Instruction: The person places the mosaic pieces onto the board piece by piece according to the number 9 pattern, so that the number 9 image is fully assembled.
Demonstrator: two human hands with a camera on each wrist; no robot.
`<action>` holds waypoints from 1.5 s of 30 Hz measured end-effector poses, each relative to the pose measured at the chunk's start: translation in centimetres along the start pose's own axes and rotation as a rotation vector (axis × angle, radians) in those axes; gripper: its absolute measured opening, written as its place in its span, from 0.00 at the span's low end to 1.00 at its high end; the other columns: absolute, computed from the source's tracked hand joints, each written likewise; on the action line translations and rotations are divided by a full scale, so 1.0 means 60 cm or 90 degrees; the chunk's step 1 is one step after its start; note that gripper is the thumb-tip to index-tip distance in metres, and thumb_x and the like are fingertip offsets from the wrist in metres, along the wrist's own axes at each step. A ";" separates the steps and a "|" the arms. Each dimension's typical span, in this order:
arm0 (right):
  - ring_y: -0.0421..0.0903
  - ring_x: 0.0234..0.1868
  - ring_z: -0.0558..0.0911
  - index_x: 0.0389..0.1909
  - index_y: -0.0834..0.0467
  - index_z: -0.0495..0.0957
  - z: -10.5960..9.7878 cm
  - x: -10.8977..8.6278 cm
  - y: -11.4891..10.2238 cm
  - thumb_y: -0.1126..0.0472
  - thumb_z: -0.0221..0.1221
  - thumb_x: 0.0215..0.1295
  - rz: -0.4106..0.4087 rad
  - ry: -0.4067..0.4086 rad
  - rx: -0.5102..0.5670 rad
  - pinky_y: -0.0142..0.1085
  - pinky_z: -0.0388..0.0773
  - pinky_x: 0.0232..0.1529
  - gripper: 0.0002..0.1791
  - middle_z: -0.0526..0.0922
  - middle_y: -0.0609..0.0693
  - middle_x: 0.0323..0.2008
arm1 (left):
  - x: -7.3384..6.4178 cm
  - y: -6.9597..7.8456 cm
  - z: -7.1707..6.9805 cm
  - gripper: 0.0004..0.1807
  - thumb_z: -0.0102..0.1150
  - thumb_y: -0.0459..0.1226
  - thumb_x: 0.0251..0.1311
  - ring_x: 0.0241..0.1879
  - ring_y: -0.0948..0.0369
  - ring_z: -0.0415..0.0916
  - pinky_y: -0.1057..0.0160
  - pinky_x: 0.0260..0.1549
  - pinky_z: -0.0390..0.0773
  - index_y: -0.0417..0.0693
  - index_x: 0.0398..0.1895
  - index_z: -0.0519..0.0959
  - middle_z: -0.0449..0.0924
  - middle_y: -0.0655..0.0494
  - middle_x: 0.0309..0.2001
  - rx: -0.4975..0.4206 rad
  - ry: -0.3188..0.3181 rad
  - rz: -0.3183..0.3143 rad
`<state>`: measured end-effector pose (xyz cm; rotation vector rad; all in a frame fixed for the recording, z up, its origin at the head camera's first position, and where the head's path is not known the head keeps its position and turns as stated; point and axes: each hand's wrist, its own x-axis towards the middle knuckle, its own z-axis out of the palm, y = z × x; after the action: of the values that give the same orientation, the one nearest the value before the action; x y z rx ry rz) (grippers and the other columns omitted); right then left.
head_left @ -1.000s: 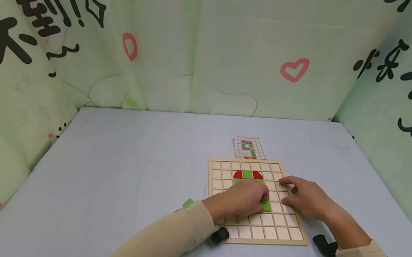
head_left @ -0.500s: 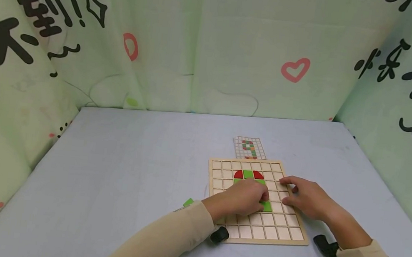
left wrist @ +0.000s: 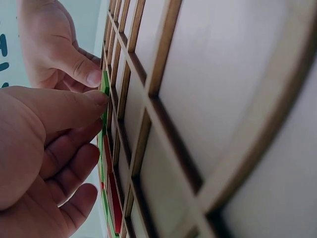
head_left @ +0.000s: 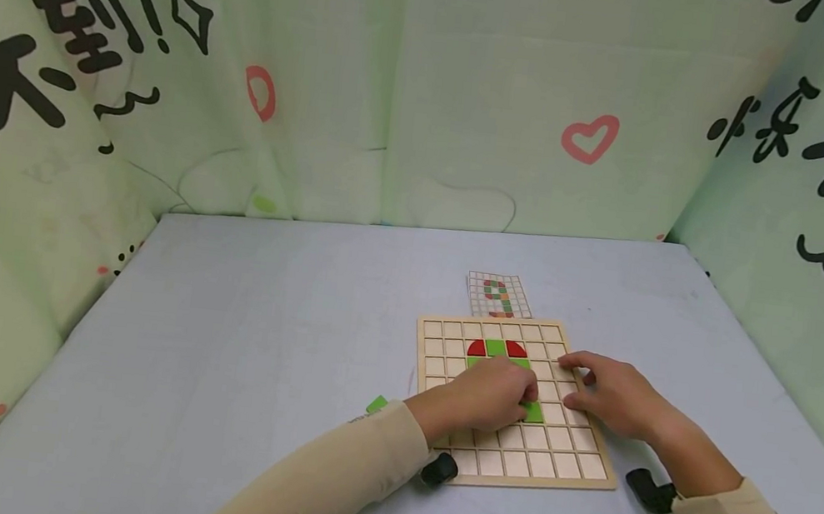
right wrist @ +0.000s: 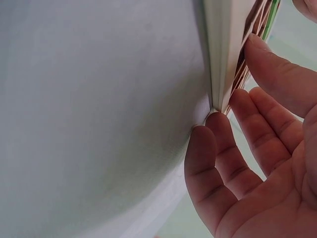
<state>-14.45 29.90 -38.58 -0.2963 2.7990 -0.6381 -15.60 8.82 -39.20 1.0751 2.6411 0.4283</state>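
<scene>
A wooden grid board (head_left: 533,464) lies on the table. My left hand (head_left: 484,394) is over its middle, thumb and forefinger pinching a green tile (left wrist: 105,82) at the board's surface; the fingers partly cover it. Just beyond the knuckles, a red quarter-round tile (head_left: 476,348), a green square tile (head_left: 495,348) and another red quarter-round tile (head_left: 515,349) form a row in the grid. My right hand (head_left: 620,394) rests at the board's right edge, thumb on the top face. In the right wrist view its lower fingertips (right wrist: 203,136) touch the side of the rim.
A pattern card (head_left: 498,297) printed with a coloured figure lies behind the board, its near edge at the frame. One loose green tile (head_left: 377,405) sits on the white table (head_left: 262,317) left of the board, beside the left sleeve. Printed curtains (head_left: 457,111) surround the table.
</scene>
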 end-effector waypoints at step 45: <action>0.59 0.47 0.77 0.62 0.63 0.73 0.005 0.002 0.000 0.58 0.69 0.61 0.014 -0.002 -0.010 0.54 0.75 0.44 0.30 0.80 0.62 0.47 | -0.172 -0.131 -0.057 0.12 0.71 0.37 0.59 0.47 0.59 0.73 0.64 0.47 0.77 0.48 0.44 0.82 0.80 0.60 0.41 -0.184 0.094 -0.135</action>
<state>-14.45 29.77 -38.89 -0.2693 2.8023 -0.6103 -14.62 -4.47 -37.61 0.6924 2.6712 0.8404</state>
